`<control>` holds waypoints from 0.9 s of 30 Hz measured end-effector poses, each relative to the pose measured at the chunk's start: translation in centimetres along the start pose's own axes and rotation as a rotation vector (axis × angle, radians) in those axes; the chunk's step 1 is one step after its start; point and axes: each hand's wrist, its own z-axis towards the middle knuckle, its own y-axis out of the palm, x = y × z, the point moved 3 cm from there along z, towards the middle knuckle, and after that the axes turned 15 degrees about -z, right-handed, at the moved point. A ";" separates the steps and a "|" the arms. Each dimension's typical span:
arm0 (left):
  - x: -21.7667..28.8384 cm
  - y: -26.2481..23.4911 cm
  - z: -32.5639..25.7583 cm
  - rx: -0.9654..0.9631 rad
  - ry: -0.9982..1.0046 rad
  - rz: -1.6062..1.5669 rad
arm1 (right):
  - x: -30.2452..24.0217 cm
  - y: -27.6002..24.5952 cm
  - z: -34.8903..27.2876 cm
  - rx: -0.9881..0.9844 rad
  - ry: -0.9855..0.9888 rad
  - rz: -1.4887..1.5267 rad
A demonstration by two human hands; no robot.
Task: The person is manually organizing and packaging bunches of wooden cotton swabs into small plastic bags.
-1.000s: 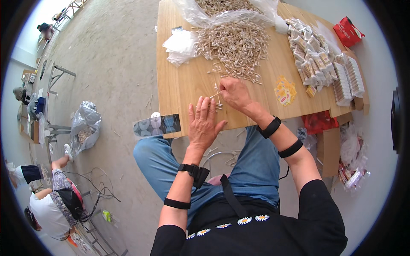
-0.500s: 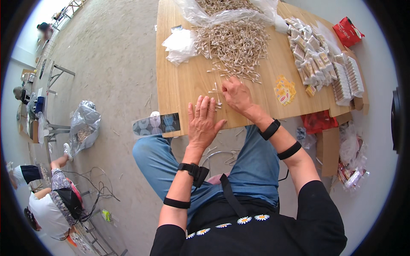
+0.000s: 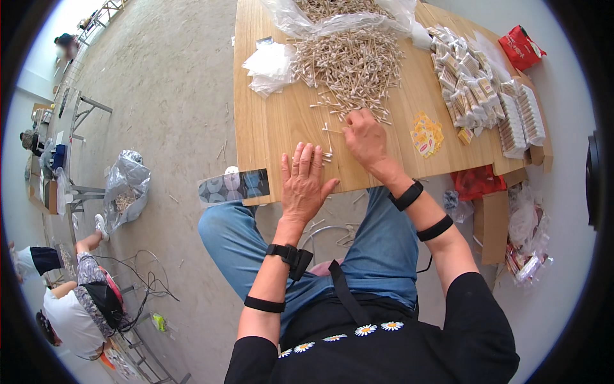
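Observation:
My left hand (image 3: 303, 182) lies flat at the near edge of the wooden table, its fingers stretched out and the thumb apart. Just right of its fingertips are a few loose cotton swabs (image 3: 328, 155). My right hand (image 3: 366, 142) is closed, thumb and fingers pinched together beside those swabs. A thin cotton swab (image 3: 335, 131) reaches leftward from its fingertips; the gripped end is hidden. Beyond both hands spreads a large heap of cotton swabs (image 3: 348, 64), partly under clear plastic film (image 3: 313, 27).
Clear bags (image 3: 268, 69) lie left of the heap. Yellow labels (image 3: 426, 135) sit to the right, near stacked packs of swabs (image 3: 470, 89) and a red bag (image 3: 520, 48). A patterned sheet (image 3: 234, 187) overhangs the near-left corner. Other people work at far-left tables.
My right hand has shifted slightly to the right, away from the loose swabs, one of which now stands more upright on the table. My left hand stays in place.

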 end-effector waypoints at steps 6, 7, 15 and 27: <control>0.1 0.0 0.0 0.005 0.004 -0.003 | -2.9 0.5 -1.0 -0.112 -0.065 0.042; 0.1 0.0 0.0 0.008 0.003 -0.004 | -3.1 0.9 -1.1 -0.140 -0.066 0.036; 0.0 0.0 0.1 0.014 0.008 -0.016 | -3.2 2.4 0.2 -0.218 -0.192 0.063; 0.0 0.1 0.1 0.014 0.011 -0.009 | -3.5 1.8 -0.8 -0.081 -0.054 0.154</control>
